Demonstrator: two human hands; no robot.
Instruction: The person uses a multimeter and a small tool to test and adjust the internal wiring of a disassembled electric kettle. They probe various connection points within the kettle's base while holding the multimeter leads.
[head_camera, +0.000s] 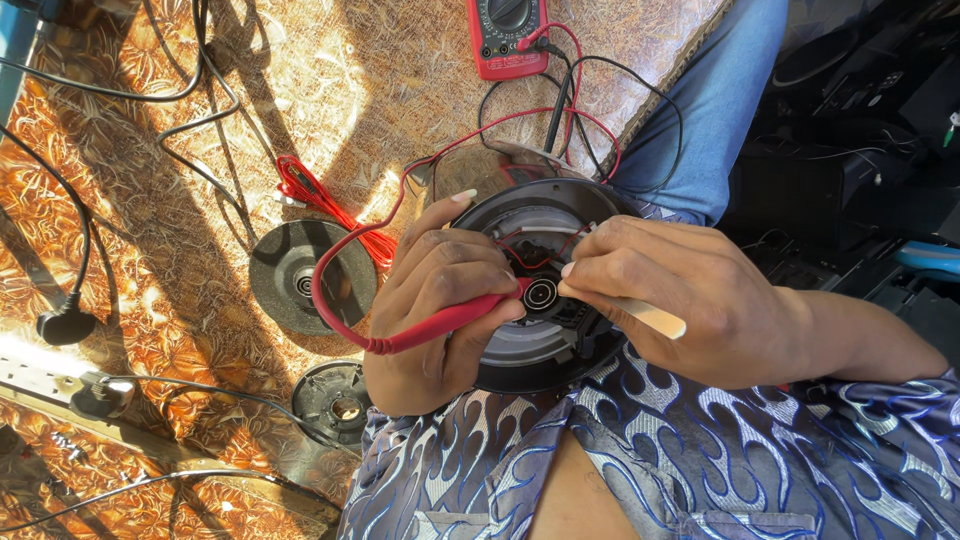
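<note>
Left hand (440, 300) is wrapped around the red probe (455, 318), fingers clenched on its grip, tip pressed in beside the round centre contact (541, 294) of the black appliance base (530, 345) held against the person's lap. Right hand (690, 290) pinches a pale stick-like tool (648, 317), fingertips closed on it, its end aimed at the same centre ring. The red lead (330, 300) loops away toward the red multimeter (505, 35) at the top of the patterned table (150, 250). To do this well, I'd say keep both tips planted steadily on bare metal, don't let them bridge, and keep the base from rocking. Two round black discs (310, 275) sit to the left, well apart.
</note>
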